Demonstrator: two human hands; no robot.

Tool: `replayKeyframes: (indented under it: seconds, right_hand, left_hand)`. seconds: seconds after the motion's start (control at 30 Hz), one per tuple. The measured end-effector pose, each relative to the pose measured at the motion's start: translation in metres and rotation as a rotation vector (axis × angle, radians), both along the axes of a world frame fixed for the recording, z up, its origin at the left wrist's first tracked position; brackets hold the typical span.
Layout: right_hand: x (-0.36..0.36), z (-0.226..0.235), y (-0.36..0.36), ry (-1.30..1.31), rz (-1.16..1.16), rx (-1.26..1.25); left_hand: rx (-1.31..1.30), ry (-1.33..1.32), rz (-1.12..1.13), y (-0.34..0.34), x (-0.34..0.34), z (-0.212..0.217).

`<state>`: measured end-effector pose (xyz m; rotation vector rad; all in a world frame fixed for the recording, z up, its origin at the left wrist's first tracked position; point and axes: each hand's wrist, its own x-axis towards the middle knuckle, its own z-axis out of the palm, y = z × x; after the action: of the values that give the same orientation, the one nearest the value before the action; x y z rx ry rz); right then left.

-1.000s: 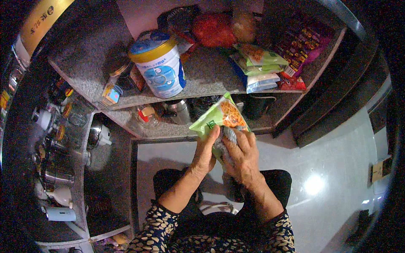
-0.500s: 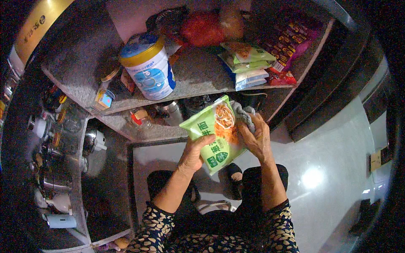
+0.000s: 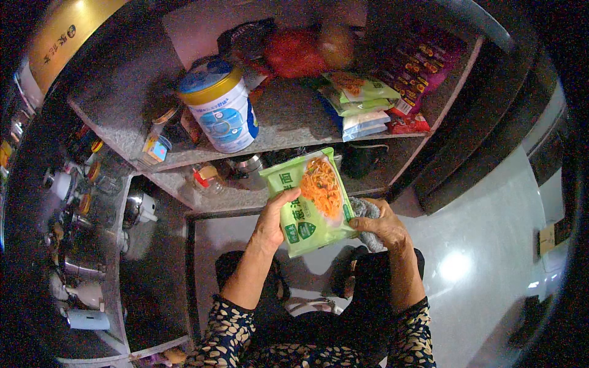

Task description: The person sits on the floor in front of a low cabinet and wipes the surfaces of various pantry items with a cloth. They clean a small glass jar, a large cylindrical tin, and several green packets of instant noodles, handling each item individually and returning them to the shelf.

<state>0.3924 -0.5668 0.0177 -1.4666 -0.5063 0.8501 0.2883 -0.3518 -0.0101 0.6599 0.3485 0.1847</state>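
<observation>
A green noodle packet [image 3: 299, 175], with a picture of orange-coloured noodles on its front, is held in the air before the lower shelf. My left hand [image 3: 269, 219] grips its left side, thumb across the front and fingers hidden behind. At the packet's lower right edge, my right hand [image 3: 392, 228] is closed on a crumpled grey cloth [image 3: 367, 208]. The right thumb points toward the packet, and the cloth lies against or just behind its edge. Beyond them, similar green packets [image 3: 362, 92] are stacked on the upper shelf.
A large white tin [image 3: 224, 119] with a gold rim stands at the shelf [image 3: 288, 126] edge. Purple packages [image 3: 423, 64] and a red bag [image 3: 294, 54] lie farther back. Below are a jar [image 3: 208, 179] and a metal vessel [image 3: 245, 164]. Kitchenware, including a pot [image 3: 140, 205], fills the left side.
The cloth and my right hand have slid down from the packet's upper right to its lower right edge, uncovering the noodle picture. The packet has turned slightly and sits a little lower.
</observation>
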Motion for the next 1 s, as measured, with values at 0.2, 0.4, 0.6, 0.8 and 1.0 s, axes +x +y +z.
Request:
replayKeyframes:
  seconds: [0.2,0.4,0.6,0.8,1.0]
  right_hand:
    - [0.0,-0.013,0.013,0.141,-0.174,0.147]
    - [0.008,-0.016,0.022,0.151,-0.209,0.237]
    - [0.0,0.005,0.03,0.081,-0.356,0.201]
    - [-0.008,0.024,0.023,-0.014,-0.358,0.145]
    - [-0.013,0.028,0.032,-0.011,-0.327,0.148]
  left_hand:
    - [-0.114,-0.12,-0.017,0.003,-0.003,0.015]
    - [0.314,-0.014,-0.091,-0.006,-0.011,0.023]
    - [0.445,0.0,0.013,0.006,-0.001,0.015]
    - [0.545,-0.003,0.096,0.039,0.045,0.019]
    - [0.604,-0.014,0.179,0.059,0.077,0.021]
